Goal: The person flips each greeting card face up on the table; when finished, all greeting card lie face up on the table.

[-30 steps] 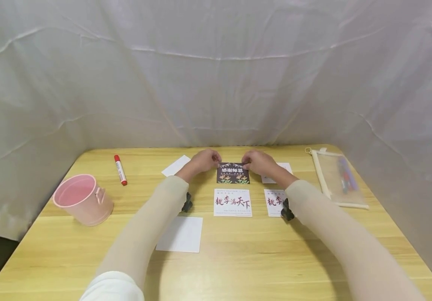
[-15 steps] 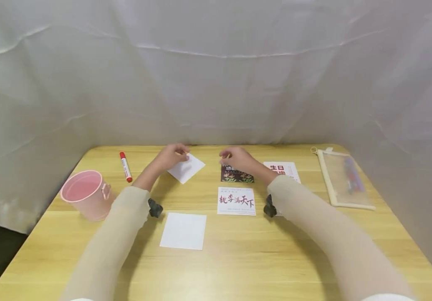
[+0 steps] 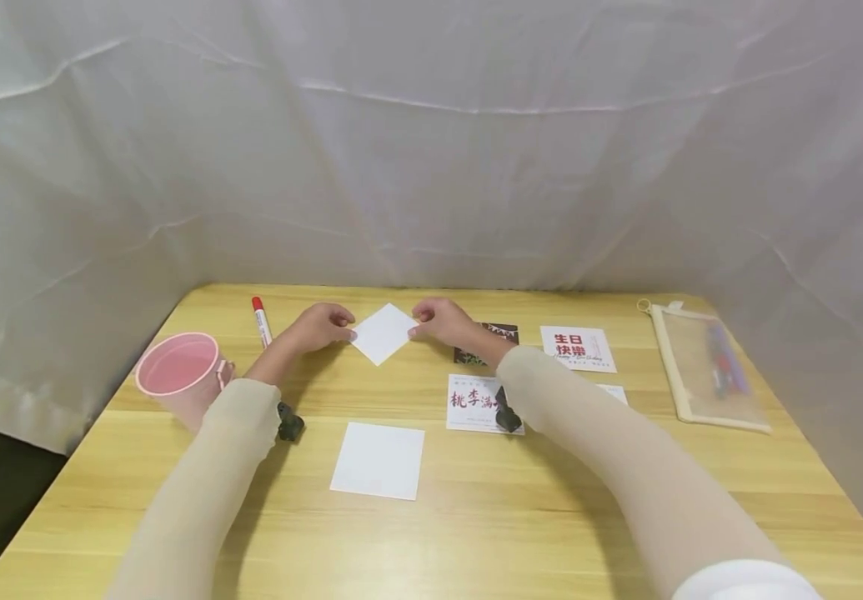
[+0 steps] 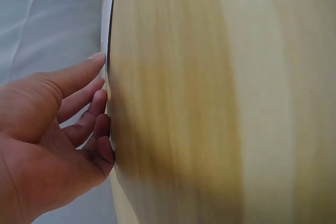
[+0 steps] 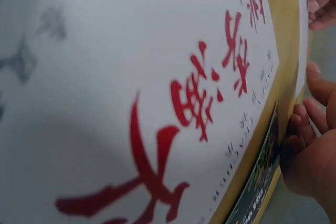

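Observation:
A blank white card (image 3: 384, 335) lies turned like a diamond near the back of the table. My left hand (image 3: 320, 325) pinches its left corner, thumb at the edge and the other fingers curled close by. On the opposite corner, my right hand (image 3: 440, 322) pinches the card between thumb and fingers. The right wrist view shows both hands at this thin card (image 5: 301, 45), seen nearly edge-on. Below my right wrist, a dark printed card (image 3: 502, 332) is partly covered. Nearer to me is a white card with red calligraphy (image 3: 469, 403), its right part behind the wrist camera.
Another blank card (image 3: 378, 461) lies in front. To the right are a red-lettered birthday card (image 3: 578, 348) and a card corner (image 3: 614, 391) behind my sleeve. A pink bucket (image 3: 179, 375) and red-capped marker (image 3: 261, 321) stand left; a zip pouch (image 3: 709, 367) lies right.
Both hands have left the dark card's upper corners and gone left to the blank card. The left hand reached it first; the right hand then joined. The birthday card has come into view.

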`<state>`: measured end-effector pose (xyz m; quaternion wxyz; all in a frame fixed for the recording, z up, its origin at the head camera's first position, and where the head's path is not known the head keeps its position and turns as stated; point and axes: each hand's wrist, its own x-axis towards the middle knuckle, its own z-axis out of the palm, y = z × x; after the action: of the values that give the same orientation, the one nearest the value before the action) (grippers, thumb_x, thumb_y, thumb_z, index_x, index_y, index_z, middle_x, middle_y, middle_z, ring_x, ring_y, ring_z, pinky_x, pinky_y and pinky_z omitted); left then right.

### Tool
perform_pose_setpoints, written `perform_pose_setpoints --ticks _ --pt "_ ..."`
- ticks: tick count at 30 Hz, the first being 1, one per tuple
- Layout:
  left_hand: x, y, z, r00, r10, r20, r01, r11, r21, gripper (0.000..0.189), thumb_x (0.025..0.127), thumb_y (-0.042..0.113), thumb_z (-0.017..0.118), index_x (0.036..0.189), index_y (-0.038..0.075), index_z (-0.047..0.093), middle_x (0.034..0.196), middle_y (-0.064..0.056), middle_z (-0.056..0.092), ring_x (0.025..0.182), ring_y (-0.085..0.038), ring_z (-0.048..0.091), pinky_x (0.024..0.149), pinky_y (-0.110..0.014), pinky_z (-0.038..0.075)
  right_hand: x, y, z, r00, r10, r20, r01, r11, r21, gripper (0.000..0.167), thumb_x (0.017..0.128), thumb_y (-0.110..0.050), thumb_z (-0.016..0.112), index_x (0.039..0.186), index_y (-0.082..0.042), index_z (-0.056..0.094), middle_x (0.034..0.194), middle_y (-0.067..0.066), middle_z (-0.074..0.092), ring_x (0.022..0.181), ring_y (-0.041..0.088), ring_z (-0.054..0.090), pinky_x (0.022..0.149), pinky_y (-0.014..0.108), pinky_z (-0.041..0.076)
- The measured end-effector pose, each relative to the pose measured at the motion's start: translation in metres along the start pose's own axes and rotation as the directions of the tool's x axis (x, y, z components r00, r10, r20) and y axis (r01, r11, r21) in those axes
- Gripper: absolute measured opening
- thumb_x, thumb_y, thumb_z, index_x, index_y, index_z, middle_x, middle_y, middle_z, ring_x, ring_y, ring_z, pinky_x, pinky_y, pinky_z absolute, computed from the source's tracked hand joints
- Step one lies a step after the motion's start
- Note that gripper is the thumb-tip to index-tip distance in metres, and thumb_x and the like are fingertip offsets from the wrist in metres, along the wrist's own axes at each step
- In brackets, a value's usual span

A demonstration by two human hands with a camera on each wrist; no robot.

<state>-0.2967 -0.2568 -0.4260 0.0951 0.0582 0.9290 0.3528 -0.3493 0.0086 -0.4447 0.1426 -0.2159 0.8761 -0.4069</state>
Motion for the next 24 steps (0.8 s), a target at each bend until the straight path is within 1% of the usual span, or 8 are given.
perform_pose_setpoints --ticks 4,6,11,15,18,21,24 --pt "0.001 0.003 0.004 1.0 0.012 -0.001 -0.012 1.0 0.004 0.033 0.098 0.014 0.065 0.125 -0.004 0.064 0.117 -0.02 0.066 0.103 -0.028 0.057 0.093 -0.04 0.048 -0.001 -0.003 0.002 1.0 0.006 0.002 -0.006 0.994 -0.111 0.048 0.089 -0.025 0.079 0.131 -0.008 0.064 0.119 0.005 0.064 0.112 0.021 0.058 0.103 0.038 0.047" --pt "0.001 0.004 0.005 1.0 0.007 -0.01 -0.006 1.0 0.009 0.031 0.099 0.013 0.063 0.124 -0.004 0.065 0.117 -0.02 0.066 0.101 -0.027 0.056 0.091 -0.039 0.048 -0.001 -0.004 0.003 1.0 0.008 -0.001 -0.008 0.988 -0.155 0.046 0.09 -0.027 0.078 0.131 -0.011 0.065 0.12 0.004 0.064 0.112 0.02 0.059 0.102 0.038 0.047" --pt "0.0 0.008 0.006 0.999 -0.045 -0.022 0.045 0.999 -0.008 0.029 0.101 0.011 0.057 0.125 -0.002 0.066 0.125 -0.021 0.065 0.104 -0.028 0.057 0.092 -0.039 0.048 -0.001 -0.006 0.005 1.0 0.009 -0.003 -0.01 0.982 -0.191 0.046 0.091 -0.029 0.077 0.132 -0.012 0.065 0.118 0.003 0.064 0.111 0.019 0.058 0.101 0.038 0.047" --pt "0.002 0.01 0.006 0.997 -0.08 -0.007 0.079 0.995 -0.067 0.029 0.101 0.011 0.057 0.126 -0.002 0.065 0.127 -0.021 0.063 0.105 -0.028 0.055 0.089 -0.036 0.047 -0.004 -0.005 0.004 1.0 0.01 -0.008 -0.011 0.978 -0.21 0.047 0.091 -0.029 0.076 0.133 -0.012 0.064 0.115 0.002 0.062 0.106 0.019 0.057 0.098 0.038 0.048" --pt "0.005 0.011 0.005 0.995 -0.1 0.009 0.101 0.986 -0.134 0.03 0.101 0.013 0.057 0.127 -0.002 0.064 0.125 -0.02 0.062 0.103 -0.027 0.055 0.086 -0.034 0.046 -0.006 -0.005 0.002 1.0 0.014 -0.003 -0.014 0.977 -0.215 0.048 0.092 -0.029 0.075 0.134 -0.011 0.063 0.112 0.003 0.062 0.102 0.018 0.056 0.095 0.038 0.048" --pt "0.007 0.015 0.005 0.995 -0.101 0.017 0.102 0.975 -0.195 0.032 0.1 0.013 0.058 0.128 -0.002 0.063 0.124 -0.02 0.063 0.103 -0.025 0.057 0.087 -0.032 0.047 -0.008 -0.004 -0.003 1.0 0.029 0.002 -0.028 0.98 -0.195 0.047 0.091 -0.027 0.076 0.133 -0.009 0.063 0.111 0.005 0.061 0.1 0.019 0.055 0.094 0.038 0.048" --pt "0.007 0.022 0.006 0.996 -0.083 0.013 0.084 0.966 -0.244 0.033 0.1 0.012 0.057 0.129 -0.002 0.061 0.125 -0.021 0.063 0.103 -0.024 0.058 0.089 -0.034 0.048 -0.009 -0.002 -0.009 0.998 0.058 -0.009 -0.058 0.985 -0.164 0.043 0.09 -0.024 0.076 0.128 -0.008 0.064 0.111 0.006 0.061 0.102 0.021 0.056 0.096 0.038 0.048"
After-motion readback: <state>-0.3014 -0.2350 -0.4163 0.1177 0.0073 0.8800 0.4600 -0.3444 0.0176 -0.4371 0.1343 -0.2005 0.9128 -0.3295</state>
